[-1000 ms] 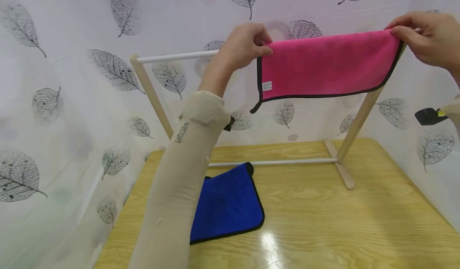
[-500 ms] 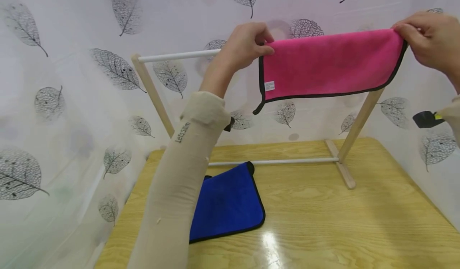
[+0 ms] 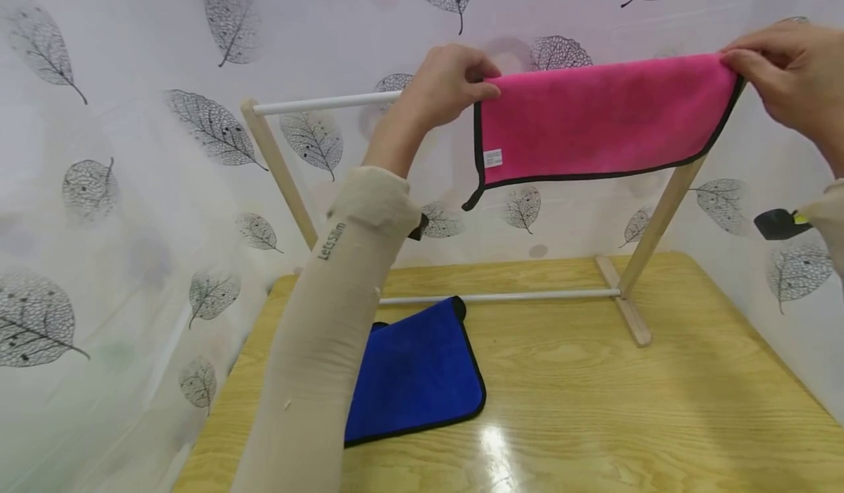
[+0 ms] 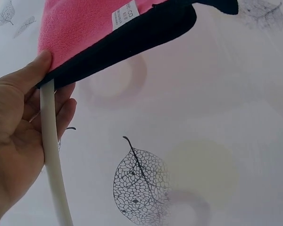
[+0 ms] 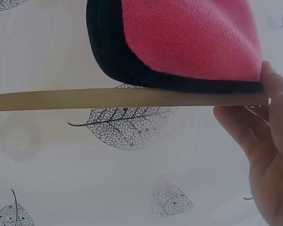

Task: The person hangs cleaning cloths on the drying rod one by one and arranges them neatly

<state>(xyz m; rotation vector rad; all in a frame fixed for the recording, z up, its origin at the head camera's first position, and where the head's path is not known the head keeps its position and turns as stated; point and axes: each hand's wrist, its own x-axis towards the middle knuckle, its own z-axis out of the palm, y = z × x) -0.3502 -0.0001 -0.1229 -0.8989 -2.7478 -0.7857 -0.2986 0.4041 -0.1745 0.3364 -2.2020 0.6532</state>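
A pink towel [image 3: 600, 119] with black edging hangs over the top white bar [image 3: 330, 103] of a wooden rack. My left hand [image 3: 451, 83] pinches the towel's upper left corner between thumb and fingers. In the left wrist view that hand [image 4: 23, 117] has its thumb on the pink cloth [image 4: 80, 28], with the bar running past the palm. At the upper right corner, my right hand [image 3: 787, 75] pinches the towel near the rack's end. The right wrist view shows this hand [image 5: 269, 136] with its thumb at the cloth's edge and its fingers below the wooden post [image 5: 132, 99].
A blue towel [image 3: 418, 376] with black edging lies on the wooden table [image 3: 593, 405], partly hidden behind my left sleeve. The rack's lower white bar [image 3: 541, 296] and its right foot [image 3: 633, 321] stand towards the back. Leaf-patterned sheeting [image 3: 138, 258] surrounds the table.
My right hand has shifted slightly to the right along with the towel's right corner. The left hand keeps its grip in nearly the same place.
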